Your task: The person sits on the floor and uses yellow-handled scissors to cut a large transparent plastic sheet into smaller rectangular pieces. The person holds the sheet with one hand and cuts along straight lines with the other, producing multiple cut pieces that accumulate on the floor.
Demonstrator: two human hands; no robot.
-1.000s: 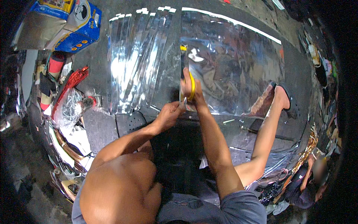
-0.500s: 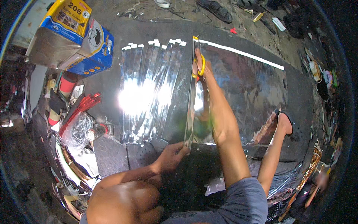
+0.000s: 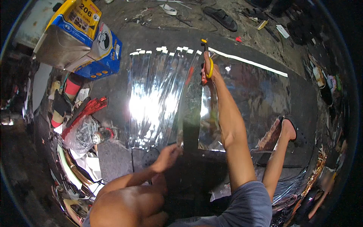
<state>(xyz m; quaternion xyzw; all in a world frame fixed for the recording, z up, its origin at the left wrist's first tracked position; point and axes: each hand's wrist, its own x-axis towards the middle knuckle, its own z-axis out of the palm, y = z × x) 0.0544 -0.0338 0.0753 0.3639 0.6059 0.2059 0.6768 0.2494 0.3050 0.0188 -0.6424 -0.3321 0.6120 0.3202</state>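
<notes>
Slanting over the dark mat (image 3: 115, 87), a narrow shiny strip (image 3: 181, 126) sits between the fanned row of strips (image 3: 151, 94) and the reflective sheet (image 3: 257, 90), apart from the sheet's left edge. I see the fingers of the left hand (image 3: 167, 157) pinched together on its lower end, though blur hides the exact grip. The right hand (image 3: 214, 73) is wrapped round a yellow-looped tool (image 3: 210, 70) at the sheet's top left; from where I stand its blade can't be made out. Thin film like this could crease or snag if the strip were dragged across the row, whose pieces already overlap. The tool, so near the sheet, might nick it if the right wrist dropped. A sandalled foot (image 3: 290, 132) at the sheet's lower right corner could wrinkle the film by sliding. Farther out, the big tin (image 3: 79, 49) bears dark numerals on yellow, lettering on blue and a rounded emblem; on the film I can read nothing
</notes>
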